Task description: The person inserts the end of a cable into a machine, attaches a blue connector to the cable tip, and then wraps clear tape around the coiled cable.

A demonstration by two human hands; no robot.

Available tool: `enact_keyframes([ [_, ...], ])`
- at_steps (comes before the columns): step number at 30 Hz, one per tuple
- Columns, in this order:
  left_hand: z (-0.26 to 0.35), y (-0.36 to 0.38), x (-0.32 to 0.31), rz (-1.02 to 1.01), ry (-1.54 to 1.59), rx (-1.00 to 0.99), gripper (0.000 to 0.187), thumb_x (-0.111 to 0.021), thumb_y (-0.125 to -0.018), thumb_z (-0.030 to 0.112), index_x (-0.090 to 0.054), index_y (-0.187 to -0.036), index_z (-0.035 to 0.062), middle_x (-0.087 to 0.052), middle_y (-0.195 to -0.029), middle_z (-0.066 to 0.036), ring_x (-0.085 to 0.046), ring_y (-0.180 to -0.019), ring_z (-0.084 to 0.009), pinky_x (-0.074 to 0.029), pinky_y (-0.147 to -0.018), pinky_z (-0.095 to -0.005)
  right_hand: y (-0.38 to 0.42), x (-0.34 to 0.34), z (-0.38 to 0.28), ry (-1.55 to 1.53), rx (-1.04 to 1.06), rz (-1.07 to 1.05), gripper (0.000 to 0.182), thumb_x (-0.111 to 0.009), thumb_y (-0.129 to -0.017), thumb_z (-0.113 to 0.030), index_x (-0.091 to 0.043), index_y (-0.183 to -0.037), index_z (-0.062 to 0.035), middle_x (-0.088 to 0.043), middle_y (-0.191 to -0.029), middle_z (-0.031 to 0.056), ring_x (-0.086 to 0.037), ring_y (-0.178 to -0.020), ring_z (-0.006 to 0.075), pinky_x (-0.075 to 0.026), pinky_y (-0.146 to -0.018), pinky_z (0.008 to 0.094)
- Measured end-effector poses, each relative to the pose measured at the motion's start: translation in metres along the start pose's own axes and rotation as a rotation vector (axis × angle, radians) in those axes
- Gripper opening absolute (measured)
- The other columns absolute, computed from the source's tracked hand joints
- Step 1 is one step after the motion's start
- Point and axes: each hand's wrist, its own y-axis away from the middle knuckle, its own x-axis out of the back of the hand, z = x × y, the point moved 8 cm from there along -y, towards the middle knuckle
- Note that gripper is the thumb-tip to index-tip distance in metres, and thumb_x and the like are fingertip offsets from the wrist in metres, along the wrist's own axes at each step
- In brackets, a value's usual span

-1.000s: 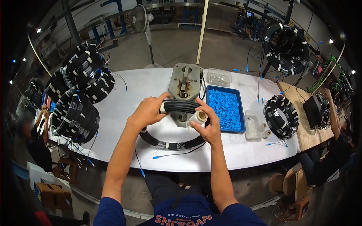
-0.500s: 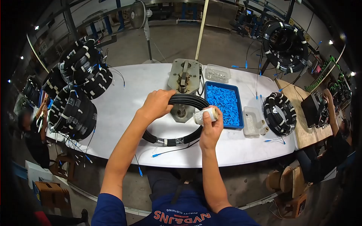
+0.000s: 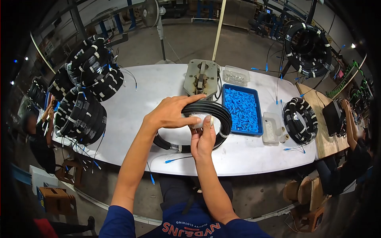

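A coil of black cable [image 3: 227, 119] is tilted up off the white table at its far side. My left hand [image 3: 168, 112] straddles its upper left part, index finger along the outer edge and thumb on the inner side. My right hand [image 3: 204, 143] is closed around a small roll of clear tape [image 3: 199, 120], inside the ring and against the coil. My left thumb touches the roll. Clear tape wraps the coil's near side. A blue cable connector [image 3: 169, 161] lies on the table in front, and another connector [image 3: 152, 179] hangs over the edge.
A metal fixture [image 3: 201, 77] stands behind the coil. To its right are a blue tray [image 3: 260, 119] of small blue parts and clear boxes [image 3: 271, 137]. Taped coils [image 3: 81, 119] are stacked left; another coil [image 3: 300, 121] lies right. Two people work at either side.
My right hand has brought the tape roll left from the coil's outer right side into the ring. My left hand has opened wider, its thumb now at the roll. The view has shifted slightly.
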Motion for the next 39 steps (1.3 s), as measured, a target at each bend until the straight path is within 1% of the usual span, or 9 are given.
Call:
enact_keyframes([
  [5,-0.001,0.004,-0.001,0.054,-0.062,0.021,0.078,-0.067,-0.079,0.070,-0.054,-0.142,0.0263,-0.071,-0.103,-0.017,-0.068,-0.097,-0.0367,-0.052,-0.084,-0.0450,-0.001,-0.001,0.004,0.041,0.060,0.034,0.022,-0.058,-0.103,-0.031,-0.053,-0.109,-0.0111,-0.061,-0.095,0.0013,-0.061,-0.089,0.0115,-0.052,-0.083,0.0294],
  [20,-0.016,0.006,0.005,0.209,0.022,0.156,0.042,-0.072,-0.085,0.049,-0.076,-0.104,0.0111,-0.074,-0.081,-0.010,-0.071,-0.072,-0.0288,-0.053,-0.068,-0.0360,-0.007,0.008,0.023,0.064,0.016,-0.072,0.040,-0.069,-0.097,-0.027,-0.049,-0.123,-0.0036,-0.060,-0.119,0.0081,-0.062,-0.109,0.0175,-0.053,-0.096,0.0344],
  [24,-0.017,0.004,0.001,0.168,0.037,0.235,0.054,-0.068,-0.082,0.064,-0.079,-0.102,0.0150,-0.073,-0.074,-0.010,-0.072,-0.071,-0.0295,-0.055,-0.067,-0.0381,-0.011,0.014,0.026,0.092,0.085,-0.160,0.047,-0.069,-0.095,-0.031,-0.047,-0.129,-0.0071,-0.058,-0.127,0.0080,-0.060,-0.115,0.0195,-0.055,-0.096,0.0375],
  [26,-0.017,0.003,0.003,0.226,0.047,0.203,0.043,-0.073,-0.084,0.049,-0.078,-0.099,0.0090,-0.071,-0.070,-0.009,-0.068,-0.063,-0.0260,-0.051,-0.062,-0.0342,-0.018,0.023,0.022,0.110,0.088,-0.122,0.048,-0.072,-0.093,-0.029,-0.047,-0.129,-0.0082,-0.059,-0.122,0.0063,-0.062,-0.104,0.0167,-0.057,-0.083,0.0335],
  [29,-0.016,0.004,0.003,0.177,0.106,0.228,0.045,-0.073,-0.085,0.051,-0.078,-0.102,0.0095,-0.072,-0.072,-0.010,-0.069,-0.065,-0.0248,-0.051,-0.063,-0.0339,-0.032,0.025,0.020,0.289,-0.050,-0.282,0.040,-0.075,-0.092,-0.022,-0.054,-0.122,-0.0066,-0.064,-0.097,0.0054,-0.059,-0.073,0.0139,-0.046,-0.057,0.0286],
  [33,-0.011,0.009,0.002,0.195,0.100,0.187,0.044,-0.073,-0.085,0.050,-0.078,-0.106,0.0118,-0.074,-0.077,-0.012,-0.070,-0.067,-0.0247,-0.052,-0.065,-0.0330,-0.043,0.016,0.011,0.415,-0.049,-0.334,0.026,-0.074,-0.086,-0.001,-0.063,-0.110,-0.0014,-0.067,-0.091,0.0098,-0.065,-0.076,0.0185,-0.052,-0.062,0.0290],
  [36,-0.010,0.013,0.004,0.204,0.155,0.167,0.040,-0.073,-0.086,0.049,-0.078,-0.107,0.0154,-0.074,-0.078,-0.012,-0.070,-0.068,-0.0256,-0.052,-0.066,-0.0333,-0.038,0.015,0.004,0.425,-0.150,-0.406,0.029,-0.075,-0.084,0.000,-0.064,-0.112,-0.0012,-0.068,-0.093,0.0107,-0.068,-0.083,0.0200,-0.056,-0.069,0.0307],
  [37,-0.009,0.013,0.008,0.214,0.152,0.165,0.040,-0.073,-0.086,0.049,-0.078,-0.107,0.0154,-0.074,-0.078,-0.012,-0.070,-0.068,-0.0256,-0.052,-0.066,-0.0333,-0.040,0.018,0.004,0.428,-0.186,-0.465,0.047,-0.076,-0.085,-0.002,-0.056,-0.127,-0.0054,-0.067,-0.103,0.0101,-0.068,-0.095,0.0229,-0.059,-0.079,0.0369],
  [39,-0.005,0.013,0.004,0.117,0.140,0.191,0.038,-0.072,-0.087,0.049,-0.078,-0.110,0.0192,-0.074,-0.078,-0.012,-0.070,-0.068,-0.0262,-0.052,-0.066,-0.0340,-0.051,0.018,0.007,0.393,-0.165,-0.416,0.055,-0.077,-0.083,-0.002,-0.053,-0.132,-0.0074,-0.066,-0.106,0.0085,-0.068,-0.094,0.0204,-0.058,-0.078,0.0337],
])
